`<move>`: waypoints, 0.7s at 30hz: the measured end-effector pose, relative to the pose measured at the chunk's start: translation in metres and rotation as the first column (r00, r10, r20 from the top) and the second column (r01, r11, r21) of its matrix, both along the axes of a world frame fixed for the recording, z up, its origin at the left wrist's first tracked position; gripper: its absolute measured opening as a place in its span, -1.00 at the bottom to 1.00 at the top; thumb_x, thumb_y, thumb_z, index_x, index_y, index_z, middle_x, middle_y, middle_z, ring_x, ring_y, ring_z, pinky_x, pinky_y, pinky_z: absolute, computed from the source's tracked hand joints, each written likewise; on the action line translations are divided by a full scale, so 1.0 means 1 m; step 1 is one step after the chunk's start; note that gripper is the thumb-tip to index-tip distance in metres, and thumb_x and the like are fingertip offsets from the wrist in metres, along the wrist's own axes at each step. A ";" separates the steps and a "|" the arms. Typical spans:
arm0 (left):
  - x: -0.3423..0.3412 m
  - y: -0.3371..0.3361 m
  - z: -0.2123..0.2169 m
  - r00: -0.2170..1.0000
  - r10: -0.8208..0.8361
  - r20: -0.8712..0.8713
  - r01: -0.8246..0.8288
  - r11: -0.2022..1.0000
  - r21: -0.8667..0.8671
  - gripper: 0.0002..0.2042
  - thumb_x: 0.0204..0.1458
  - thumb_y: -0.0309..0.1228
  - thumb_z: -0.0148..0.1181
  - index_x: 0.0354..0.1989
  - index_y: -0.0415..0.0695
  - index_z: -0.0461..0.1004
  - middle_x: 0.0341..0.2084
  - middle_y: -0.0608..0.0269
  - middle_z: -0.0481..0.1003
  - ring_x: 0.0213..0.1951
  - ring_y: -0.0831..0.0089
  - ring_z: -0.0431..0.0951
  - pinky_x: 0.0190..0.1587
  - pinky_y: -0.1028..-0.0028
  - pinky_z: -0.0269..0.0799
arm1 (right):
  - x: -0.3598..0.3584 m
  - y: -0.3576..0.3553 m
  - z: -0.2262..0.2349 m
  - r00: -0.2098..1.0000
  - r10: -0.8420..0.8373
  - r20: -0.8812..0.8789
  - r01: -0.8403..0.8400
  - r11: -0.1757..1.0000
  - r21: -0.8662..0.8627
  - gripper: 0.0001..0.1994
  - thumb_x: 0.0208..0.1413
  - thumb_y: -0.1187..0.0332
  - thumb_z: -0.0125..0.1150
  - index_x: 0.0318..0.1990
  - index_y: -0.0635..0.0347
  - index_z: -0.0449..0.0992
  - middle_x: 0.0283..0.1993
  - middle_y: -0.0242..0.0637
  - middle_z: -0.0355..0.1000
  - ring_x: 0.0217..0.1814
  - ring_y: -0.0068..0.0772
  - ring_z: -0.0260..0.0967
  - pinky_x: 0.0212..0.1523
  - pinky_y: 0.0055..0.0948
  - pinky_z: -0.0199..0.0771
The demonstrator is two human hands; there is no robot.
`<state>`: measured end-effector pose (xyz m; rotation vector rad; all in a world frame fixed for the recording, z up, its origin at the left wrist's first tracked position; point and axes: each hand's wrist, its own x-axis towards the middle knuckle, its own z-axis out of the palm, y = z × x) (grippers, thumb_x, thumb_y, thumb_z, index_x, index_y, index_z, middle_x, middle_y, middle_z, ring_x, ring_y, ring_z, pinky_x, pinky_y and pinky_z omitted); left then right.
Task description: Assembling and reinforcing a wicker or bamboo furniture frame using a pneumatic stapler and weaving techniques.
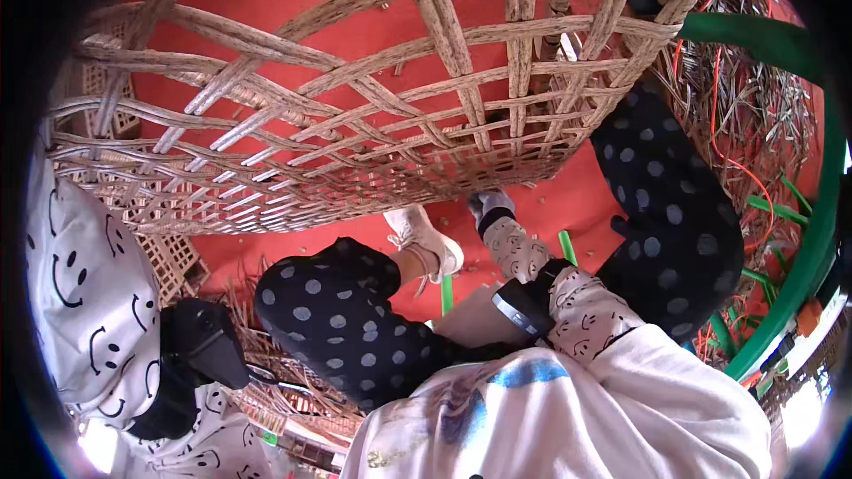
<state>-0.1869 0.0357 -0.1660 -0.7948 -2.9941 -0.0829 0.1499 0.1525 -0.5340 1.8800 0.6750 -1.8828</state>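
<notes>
A large open-weave wicker piece (382,98) of brown strands fills the upper part of the view, tilted above my knees. My right hand (487,204), in a grey glove, is at its lower edge, below the weave. Its fingers are too small and partly hidden to show whether they grip the wicker. My left arm, in a white sleeve cover with smiling faces (93,284), reaches up along the left rim beside the wicker's left end. The left hand itself is out of sight. Each arm wears a black strapped device, the left one (206,343) larger in view.
Red flooring (293,262) with small scraps lies below. Loose wicker strands (754,98) and an orange cord (715,124) lie at right, near a curved green frame (812,275). More woven pieces (173,266) stand at left. My bent knees in dotted trousers (337,319) flank the middle.
</notes>
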 end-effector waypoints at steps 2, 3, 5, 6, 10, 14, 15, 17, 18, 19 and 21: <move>0.002 0.001 0.001 1.000 -0.001 -0.001 0.001 1.000 0.007 -0.50 -0.22 0.19 0.05 -0.48 -0.06 0.46 -0.71 0.21 0.40 -0.61 0.30 0.43 -0.51 0.33 0.36 | 0.001 -0.001 -0.009 0.994 0.008 0.105 -0.009 1.000 0.006 -0.81 0.00 0.55 -0.12 -0.20 0.16 0.32 -0.36 -0.21 0.37 -0.41 -0.25 0.36 -0.45 -0.31 0.46; 0.003 0.001 0.002 1.000 0.000 -0.002 0.000 1.000 0.009 -0.50 -0.22 0.19 0.05 -0.48 -0.06 0.46 -0.71 0.21 0.40 -0.61 0.30 0.43 -0.51 0.33 0.36 | 0.002 0.002 -0.012 0.995 0.010 0.104 -0.011 1.000 0.008 -0.81 0.00 0.55 -0.12 -0.20 0.16 0.32 -0.36 -0.21 0.37 -0.41 -0.25 0.36 -0.45 -0.31 0.46; 0.006 0.000 0.003 1.000 0.003 -0.002 -0.003 1.000 0.009 -0.51 -0.22 0.19 0.06 -0.47 -0.06 0.46 -0.70 0.21 0.40 -0.61 0.30 0.44 -0.50 0.33 0.36 | 0.001 0.008 -0.013 1.000 0.007 0.028 -0.006 1.000 -0.031 -0.78 0.00 0.55 -0.11 -0.17 0.12 0.31 -0.35 -0.20 0.39 -0.32 -0.22 0.38 -0.40 -0.28 0.45; 0.007 -0.001 0.003 1.000 0.004 -0.001 -0.004 1.000 0.006 -0.51 -0.22 0.18 0.06 -0.47 -0.05 0.46 -0.70 0.21 0.41 -0.61 0.30 0.44 -0.50 0.33 0.36 | 0.002 0.008 -0.011 1.000 0.008 0.029 -0.007 0.999 -0.034 -0.78 0.00 0.55 -0.11 -0.17 0.12 0.31 -0.35 -0.20 0.39 -0.32 -0.22 0.38 -0.40 -0.28 0.45; 0.011 0.001 0.004 1.000 -0.004 -0.005 0.004 1.000 0.010 -0.52 -0.22 0.18 0.07 -0.46 -0.05 0.46 -0.69 0.21 0.41 -0.60 0.30 0.45 -0.50 0.33 0.37 | 0.005 0.014 -0.018 0.992 -0.123 0.000 0.123 0.991 0.048 -0.75 -0.01 0.49 -0.07 -0.12 0.09 0.29 -0.20 -0.16 0.36 -0.16 -0.15 0.34 -0.27 -0.16 0.40; 0.016 0.002 0.003 1.000 -0.005 -0.002 0.005 1.000 0.013 -0.52 -0.22 0.17 0.07 -0.45 -0.04 0.46 -0.68 0.21 0.42 -0.60 0.30 0.45 -0.50 0.33 0.37 | 0.002 0.011 -0.016 0.986 -0.164 -0.035 0.166 0.984 0.060 -0.72 -0.01 0.43 -0.06 -0.08 0.08 0.26 -0.04 -0.16 0.30 -0.08 -0.07 0.30 -0.15 -0.01 0.32; 0.018 0.001 0.002 1.000 -0.003 0.001 0.003 1.000 0.011 -0.52 -0.22 0.17 0.08 -0.45 -0.04 0.46 -0.68 0.21 0.42 -0.60 0.30 0.45 -0.50 0.33 0.37 | -0.002 0.008 -0.008 0.999 -0.044 -0.029 0.048 0.988 0.149 -0.72 -0.01 0.43 -0.07 -0.08 0.08 0.26 -0.02 -0.17 0.30 -0.08 -0.05 0.30 -0.13 0.01 0.30; 0.021 0.001 0.001 1.000 -0.002 0.002 0.002 1.000 0.012 -0.53 -0.22 0.16 0.08 -0.44 -0.04 0.46 -0.68 0.21 0.43 -0.59 0.30 0.46 -0.50 0.33 0.38 | 0.001 0.009 -0.013 0.997 -0.070 -0.035 0.073 0.991 0.109 -0.72 -0.01 0.45 -0.08 -0.08 0.10 0.26 -0.04 -0.16 0.30 -0.08 -0.07 0.30 -0.14 0.00 0.31; 0.022 0.002 0.001 1.000 -0.004 0.001 0.004 1.000 0.016 -0.53 -0.22 0.16 0.08 -0.44 -0.04 0.47 -0.68 0.22 0.43 -0.59 0.30 0.46 -0.49 0.33 0.38 | 0.002 0.012 -0.016 0.994 -0.097 -0.043 0.100 0.992 0.071 -0.72 -0.01 0.47 -0.09 -0.08 0.11 0.26 -0.07 -0.15 0.31 -0.08 -0.08 0.30 -0.15 0.00 0.31; 0.023 0.003 0.001 1.000 -0.006 -0.001 0.006 1.000 0.020 -0.53 -0.22 0.16 0.08 -0.43 -0.04 0.47 -0.67 0.22 0.43 -0.59 0.30 0.46 -0.49 0.33 0.38 | 0.003 0.013 -0.018 0.994 -0.099 -0.046 0.102 0.992 0.075 -0.72 -0.01 0.47 -0.09 -0.08 0.11 0.26 -0.07 -0.15 0.31 -0.08 -0.08 0.30 -0.15 0.00 0.31; 0.028 0.001 0.000 1.000 -0.003 0.001 0.003 1.000 0.014 -0.53 -0.22 0.16 0.09 -0.43 -0.04 0.47 -0.67 0.22 0.43 -0.59 0.29 0.46 -0.49 0.33 0.38 | 0.007 0.007 -0.015 0.991 0.065 -0.115 -0.046 0.986 0.162 -0.73 0.00 0.52 -0.12 -0.10 0.13 0.28 -0.15 -0.16 0.35 -0.19 -0.14 0.34 -0.24 -0.06 0.38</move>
